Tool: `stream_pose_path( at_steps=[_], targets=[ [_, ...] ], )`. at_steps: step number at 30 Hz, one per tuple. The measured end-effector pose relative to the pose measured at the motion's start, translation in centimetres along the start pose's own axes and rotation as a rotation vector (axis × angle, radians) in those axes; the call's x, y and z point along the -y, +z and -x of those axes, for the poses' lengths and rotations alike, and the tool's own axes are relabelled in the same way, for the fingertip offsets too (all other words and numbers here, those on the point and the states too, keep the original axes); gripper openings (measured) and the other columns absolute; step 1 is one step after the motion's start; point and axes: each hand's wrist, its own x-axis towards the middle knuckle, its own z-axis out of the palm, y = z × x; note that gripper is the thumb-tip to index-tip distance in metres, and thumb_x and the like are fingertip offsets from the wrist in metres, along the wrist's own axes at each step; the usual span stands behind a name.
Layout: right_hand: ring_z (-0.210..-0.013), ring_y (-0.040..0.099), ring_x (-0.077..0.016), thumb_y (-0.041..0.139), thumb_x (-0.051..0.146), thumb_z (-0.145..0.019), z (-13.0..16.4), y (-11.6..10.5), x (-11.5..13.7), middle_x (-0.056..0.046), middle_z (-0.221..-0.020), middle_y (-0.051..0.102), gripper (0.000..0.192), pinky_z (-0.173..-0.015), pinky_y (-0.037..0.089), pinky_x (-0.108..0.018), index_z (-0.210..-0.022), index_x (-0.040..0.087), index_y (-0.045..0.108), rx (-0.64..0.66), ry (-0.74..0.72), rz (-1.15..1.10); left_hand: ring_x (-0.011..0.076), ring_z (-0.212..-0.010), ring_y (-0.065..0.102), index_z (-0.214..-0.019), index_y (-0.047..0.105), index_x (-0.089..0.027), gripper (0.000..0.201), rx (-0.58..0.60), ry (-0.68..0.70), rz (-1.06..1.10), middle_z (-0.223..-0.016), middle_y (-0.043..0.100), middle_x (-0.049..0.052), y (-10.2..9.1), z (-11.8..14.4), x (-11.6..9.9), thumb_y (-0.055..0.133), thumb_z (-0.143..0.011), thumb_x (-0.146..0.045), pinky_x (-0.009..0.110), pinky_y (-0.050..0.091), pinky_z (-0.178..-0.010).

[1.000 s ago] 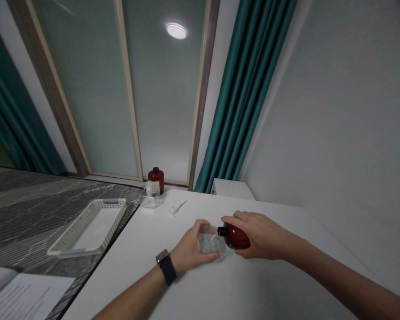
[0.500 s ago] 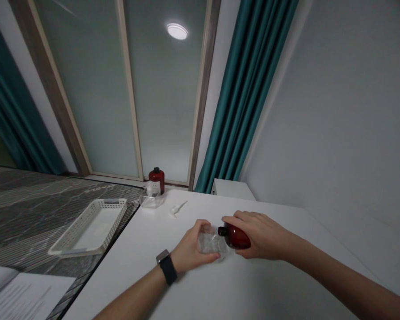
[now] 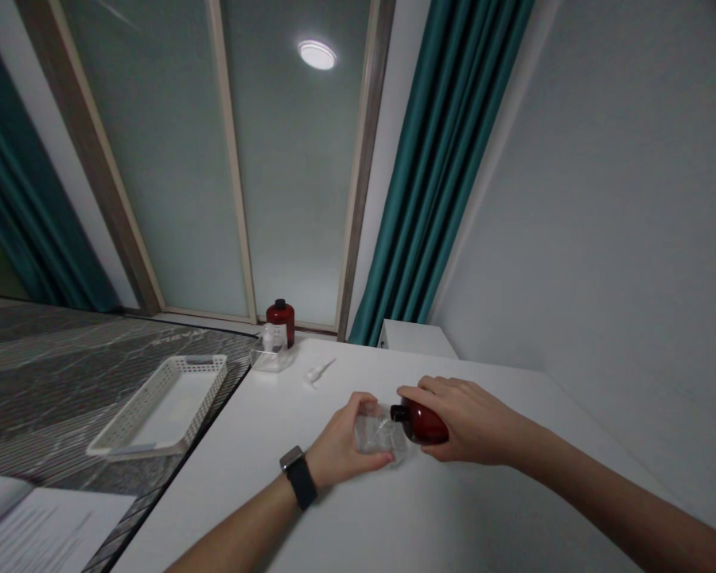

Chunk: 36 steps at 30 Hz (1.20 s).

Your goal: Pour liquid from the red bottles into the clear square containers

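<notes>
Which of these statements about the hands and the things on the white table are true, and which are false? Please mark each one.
1. The right hand holds a dark red bottle tilted on its side. True.
2. The left hand holds a white basket. False: it holds a small clear container; the white basket lies apart on the dark surface to the left.
3. The neck of the tilted bottle points toward the clear container. True.
4. A watch is on the right wrist. False: it is on the left wrist.
5. A second red bottle stands upright at the far end, by the window. True.
</notes>
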Motion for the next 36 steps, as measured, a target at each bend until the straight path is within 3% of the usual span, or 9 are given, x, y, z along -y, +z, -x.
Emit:
stream_pose_path(
  at_steps=[36],
  targets=[
    [-0.094,0.065,-0.0293,0.069,0.032,-0.075,-0.02,-0.42,0.1,-0.009,-0.109,0.064,0.062,-0.078,0.044,-0.038,-0.134,0.029,0.049,-0.001,-0.01,0.018,0.0246,-0.106,0.061,-0.116,0.046,-0.021,0.062,-0.022,0.009,0.005,-0.112,0.063,0.007,0.09,0.06,-0.07,0.082,-0.066,-0.02,0.038,0.048,-0.094]
  ],
)
